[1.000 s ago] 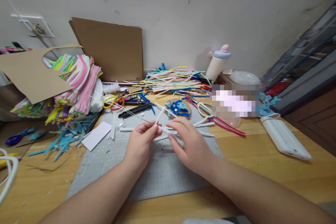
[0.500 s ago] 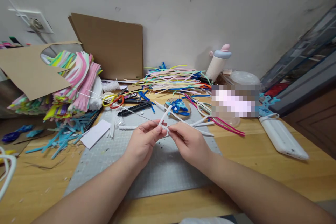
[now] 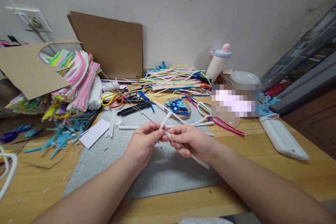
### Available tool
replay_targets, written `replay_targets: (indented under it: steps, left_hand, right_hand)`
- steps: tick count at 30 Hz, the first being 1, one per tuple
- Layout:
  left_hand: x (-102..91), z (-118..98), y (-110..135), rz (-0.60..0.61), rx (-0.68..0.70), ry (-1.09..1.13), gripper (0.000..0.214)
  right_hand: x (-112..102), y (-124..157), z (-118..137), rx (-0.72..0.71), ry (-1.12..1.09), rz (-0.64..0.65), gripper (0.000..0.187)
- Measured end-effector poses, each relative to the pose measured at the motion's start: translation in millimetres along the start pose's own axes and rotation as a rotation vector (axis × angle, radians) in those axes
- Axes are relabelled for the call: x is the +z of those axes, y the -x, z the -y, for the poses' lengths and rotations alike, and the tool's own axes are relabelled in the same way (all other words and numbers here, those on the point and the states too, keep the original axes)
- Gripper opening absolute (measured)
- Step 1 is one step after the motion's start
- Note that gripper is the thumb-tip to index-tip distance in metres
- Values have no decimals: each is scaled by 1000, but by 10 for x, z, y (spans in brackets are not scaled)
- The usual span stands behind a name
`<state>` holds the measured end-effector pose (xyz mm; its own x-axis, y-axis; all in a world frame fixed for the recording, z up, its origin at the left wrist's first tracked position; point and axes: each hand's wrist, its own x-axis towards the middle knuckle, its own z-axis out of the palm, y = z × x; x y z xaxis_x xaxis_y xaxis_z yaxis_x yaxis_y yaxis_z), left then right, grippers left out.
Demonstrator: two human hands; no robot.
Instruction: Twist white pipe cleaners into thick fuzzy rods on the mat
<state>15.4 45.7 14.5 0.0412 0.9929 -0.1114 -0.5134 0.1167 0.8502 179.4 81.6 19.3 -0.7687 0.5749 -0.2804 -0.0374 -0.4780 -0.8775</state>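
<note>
Between my two hands, over the grey cutting mat (image 3: 157, 178), is a white pipe cleaner (image 3: 166, 119). My left hand (image 3: 144, 140) pinches it together with a thin wire that runs up and to the left. My right hand (image 3: 190, 140) is closed on the same white strand, and a white length sticks out below the palm toward the lower right. Just behind my hands, more white pipe cleaners (image 3: 202, 122) lie across the mat. A blue pipe-cleaner flower (image 3: 175, 106) rests on a round brown piece beyond them.
Bundled coloured pipe cleaners (image 3: 81, 70) stand at the left, and a loose pile (image 3: 173, 80) lies against the wall. Scissors (image 3: 112, 100), a white card (image 3: 94, 133), a tilted bottle (image 3: 218, 62) and a white power bank (image 3: 285, 138) surround the mat.
My right hand has turned, with its lower fingers now showing. A white length now extends below it toward the lower right. The thin wire has swung lower at the left.
</note>
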Motion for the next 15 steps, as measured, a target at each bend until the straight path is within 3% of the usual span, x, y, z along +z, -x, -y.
replay_targets:
  steps: [2, 4, 6, 9, 12, 15]
  left_hand:
    - [7, -5, 6, 8, 6, -26, 14]
    - [13, -6, 5, -22, 11, -63, 15]
    - [14, 2, -1, -74, 23, -89, 16]
    - [5, 31, -12, -126, 40, -95, 18]
    - [-6, 54, -19, -142, 33, -99, 17]
    - [-14, 52, -25, -154, 39, -106, 16]
  right_hand:
    - [-23, 1, 7, 117, -101, 121, 21]
    - [-4, -4, -23, 78, -36, 84, 22]
    - [54, -9, -83, -118, 211, -137, 23]
    - [145, -1, -182, -478, 775, -472, 18]
    - [174, 19, -228, -661, 1131, -514, 7]
    - [155, 32, -212, -708, 1168, -503, 12]
